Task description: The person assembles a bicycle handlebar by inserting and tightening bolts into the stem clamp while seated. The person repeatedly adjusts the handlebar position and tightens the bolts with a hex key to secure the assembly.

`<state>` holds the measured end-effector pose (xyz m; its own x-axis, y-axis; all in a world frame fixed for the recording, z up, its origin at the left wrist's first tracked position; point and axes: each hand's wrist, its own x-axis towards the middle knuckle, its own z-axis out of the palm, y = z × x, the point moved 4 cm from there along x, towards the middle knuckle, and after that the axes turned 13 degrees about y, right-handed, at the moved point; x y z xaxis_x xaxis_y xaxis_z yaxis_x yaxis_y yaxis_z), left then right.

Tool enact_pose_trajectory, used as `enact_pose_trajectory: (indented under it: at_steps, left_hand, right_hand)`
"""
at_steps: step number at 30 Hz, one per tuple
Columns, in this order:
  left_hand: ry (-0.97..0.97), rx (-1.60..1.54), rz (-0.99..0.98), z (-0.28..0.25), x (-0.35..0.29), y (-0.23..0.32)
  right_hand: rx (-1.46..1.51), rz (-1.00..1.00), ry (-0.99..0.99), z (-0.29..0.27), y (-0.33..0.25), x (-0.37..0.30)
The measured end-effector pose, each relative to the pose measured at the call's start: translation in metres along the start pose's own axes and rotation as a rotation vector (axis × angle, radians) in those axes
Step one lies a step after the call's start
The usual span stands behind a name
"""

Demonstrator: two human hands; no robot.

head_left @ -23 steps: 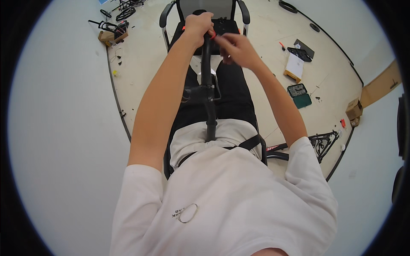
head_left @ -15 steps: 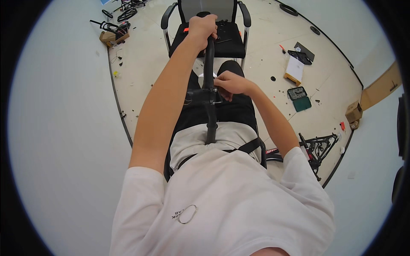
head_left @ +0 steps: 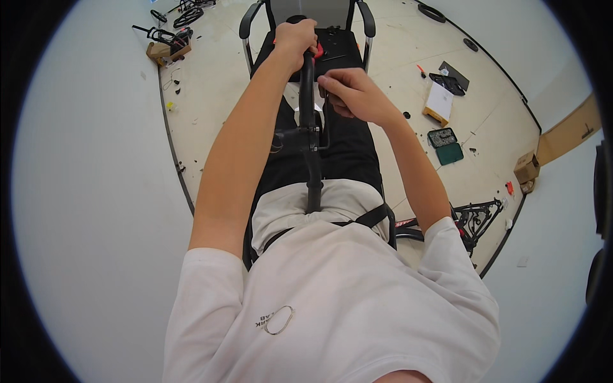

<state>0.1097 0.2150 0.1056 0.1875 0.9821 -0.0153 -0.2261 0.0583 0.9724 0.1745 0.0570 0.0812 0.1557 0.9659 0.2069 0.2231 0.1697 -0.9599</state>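
Observation:
A black handlebar tube (head_left: 311,159) stands upright between my knees, with a small clamp fitting (head_left: 300,135) halfway up. My left hand (head_left: 295,37) is closed around its top end, where a bit of red (head_left: 317,51) shows. My right hand (head_left: 354,96) sits just right of the tube below the left hand. Its fingertips pinch a thin black part (head_left: 325,127) that runs down beside the tube to the clamp. Whether that part is a cable or a tool I cannot tell.
A black chair (head_left: 367,19) with metal armrests stands right in front of my knees. On the floor to the right lie a green case (head_left: 447,145), a white box (head_left: 439,102), cardboard boxes (head_left: 527,167) and a bike frame (head_left: 476,217). More bike parts (head_left: 169,38) lie far left.
My right hand went from the top of the tube down to the clamp, then came back up to just below the left hand. The left hand kept its hold on the top.

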Motion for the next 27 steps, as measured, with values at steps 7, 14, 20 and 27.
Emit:
enact_pose_trajectory:
  at_steps: [7,14,20,27]
  left_hand:
    - [0.089,-0.014,-0.043,-0.03,0.016,-0.006]
    - [0.148,-0.028,-0.072,-0.048,0.029,-0.011]
    - [0.037,-0.043,-0.08,-0.026,0.0,0.006]
    - [0.034,-0.053,-0.059,-0.028,0.013,0.0]
  right_hand:
    - [-0.159,-0.338,-0.08,0.012,-0.054,-0.096]
    - [-0.089,-0.028,-0.213,0.036,0.071,-0.116]
    - [-0.055,-0.095,0.093,0.023,0.087,-0.021]
    - [0.192,-0.254,0.038,0.024,-0.022,-0.018]
